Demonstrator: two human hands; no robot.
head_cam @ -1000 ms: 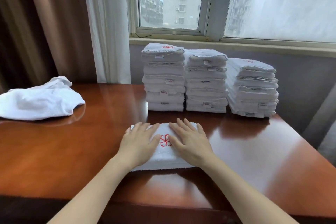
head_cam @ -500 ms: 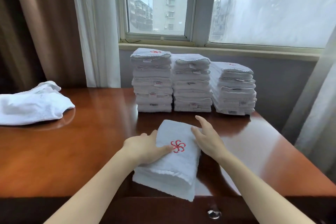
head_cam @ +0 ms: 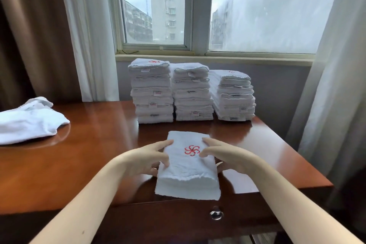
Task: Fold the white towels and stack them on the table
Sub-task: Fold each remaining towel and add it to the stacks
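Note:
A folded white towel with a red flower emblem is held between my hands just above the table's front edge. My left hand grips its left side, thumb on top and fingers curled under. My right hand grips the right side the same way. Three stacks of folded white towels stand at the back of the table: left stack, middle stack, right stack. An unfolded white towel pile lies at the far left.
The brown wooden table has a drawer with a metal ring pull at the front. Behind the stacks are a window sill and wall. Curtains hang at both sides, the right one close to the table's edge.
Both hands went from pressing flat on the towel to gripping its sides. The towel has turned lengthwise and come up off the table at the front edge.

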